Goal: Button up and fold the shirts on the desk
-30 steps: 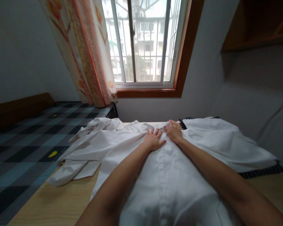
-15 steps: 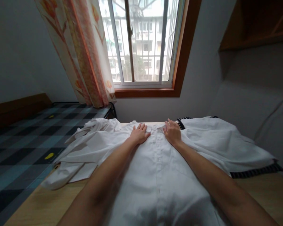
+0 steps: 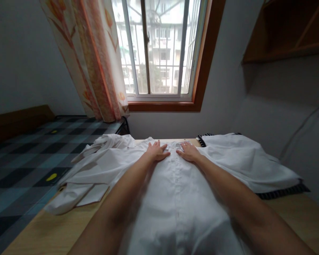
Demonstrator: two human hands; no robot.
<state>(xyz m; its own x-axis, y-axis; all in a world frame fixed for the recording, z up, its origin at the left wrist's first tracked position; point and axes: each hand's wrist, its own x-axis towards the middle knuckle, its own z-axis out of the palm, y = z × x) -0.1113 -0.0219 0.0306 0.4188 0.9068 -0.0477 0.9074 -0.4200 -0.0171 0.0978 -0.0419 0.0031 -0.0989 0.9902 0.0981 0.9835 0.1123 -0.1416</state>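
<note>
A white button-front shirt [image 3: 186,191] lies spread over the wooden table, its collar end toward the window and its button strip running down the middle. My left hand [image 3: 157,151] rests on the cloth left of the collar, palm down with fingers apart. On the other side of the strip, my right hand [image 3: 189,151] lies flat by the collar, its fingers stretched out. Neither hand grips the fabric. One sleeve is bunched and folded at the left, and white cloth with black striped trim [image 3: 284,191] spreads out at the right.
A wooden table [image 3: 34,226] carries the cloth. To the left stands a bed [image 3: 18,166] with a checked cover. A window [image 3: 162,53] with a flowered curtain [image 3: 95,63] is ahead, and a wooden shelf [image 3: 284,39] hangs at upper right.
My right hand has moved slightly left and down, off the black striped edge and onto the collar area. My left hand stays nearly in place, its fingers a little more spread.
</note>
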